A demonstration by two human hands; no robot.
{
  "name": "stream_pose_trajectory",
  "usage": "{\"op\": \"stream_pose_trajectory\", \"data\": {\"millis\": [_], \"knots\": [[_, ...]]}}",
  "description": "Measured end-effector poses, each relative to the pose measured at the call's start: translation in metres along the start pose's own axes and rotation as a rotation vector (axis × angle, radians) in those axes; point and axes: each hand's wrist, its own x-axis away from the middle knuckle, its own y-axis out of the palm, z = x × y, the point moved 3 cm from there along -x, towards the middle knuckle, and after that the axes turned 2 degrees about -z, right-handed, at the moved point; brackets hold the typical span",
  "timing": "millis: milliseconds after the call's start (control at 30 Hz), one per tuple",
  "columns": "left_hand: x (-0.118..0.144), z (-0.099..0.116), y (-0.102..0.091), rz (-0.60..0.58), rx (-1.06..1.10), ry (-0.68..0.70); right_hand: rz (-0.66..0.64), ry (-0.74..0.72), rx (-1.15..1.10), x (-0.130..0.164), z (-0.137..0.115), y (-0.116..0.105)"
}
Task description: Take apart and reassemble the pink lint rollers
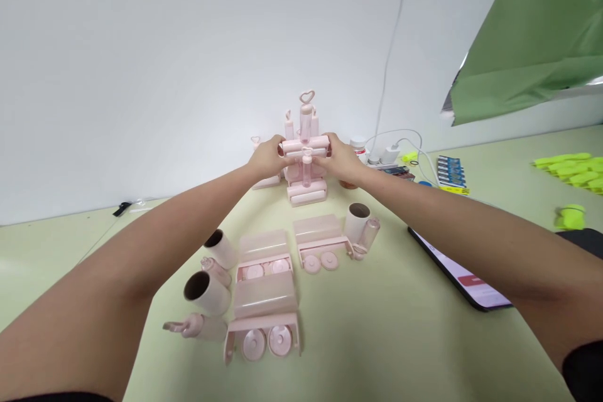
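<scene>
My left hand (268, 157) and my right hand (345, 160) grip opposite ends of a pink lint roller (294, 146) near the wall. Its clear pink handle with a heart-shaped loop appears to stand upright. Just below and behind it are more assembled pink rollers (307, 193), stacked closely, so I cannot fully tell them apart. Closer to me lie loose parts: translucent covers (266, 296), pink frames (325, 244) with round end caps (280, 340), white paper rolls (213, 295) with brown cores, and clear pink handles (200, 326).
A tablet or phone (464, 276) with a lit screen lies under my right forearm. Behind my right hand are a white-capped jar (358, 144), a charger (390, 154) and cables. Bright yellow items (572, 169) lie at far right, below a hanging green sheet (527, 44).
</scene>
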Motion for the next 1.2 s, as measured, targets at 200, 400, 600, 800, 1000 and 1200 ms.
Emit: {"op": "stream_pose_trajectory", "data": {"millis": [200, 400, 600, 800, 1000, 1200], "knots": [[-0.008, 0.012, -0.022, 0.079, 0.040, 0.098, 0.082, -0.055, -0.027, -0.006, -0.013, -0.022], [-0.014, 0.034, -0.047, 0.135, 0.091, 0.208, 0.112, -0.091, -0.095, -0.012, -0.028, -0.052], [-0.005, 0.061, -0.058, 0.119, 0.057, 0.274, 0.104, -0.184, -0.035, -0.002, -0.049, -0.089], [0.024, 0.091, -0.041, 0.053, -0.119, 0.222, 0.090, -0.177, -0.064, 0.019, -0.071, -0.116], [0.035, 0.101, -0.023, -0.091, -0.228, 0.162, 0.093, -0.045, -0.003, 0.021, -0.054, -0.121], [0.044, 0.098, -0.033, -0.108, -0.329, 0.186, 0.025, 0.190, 0.077, 0.025, -0.010, -0.111]]}}
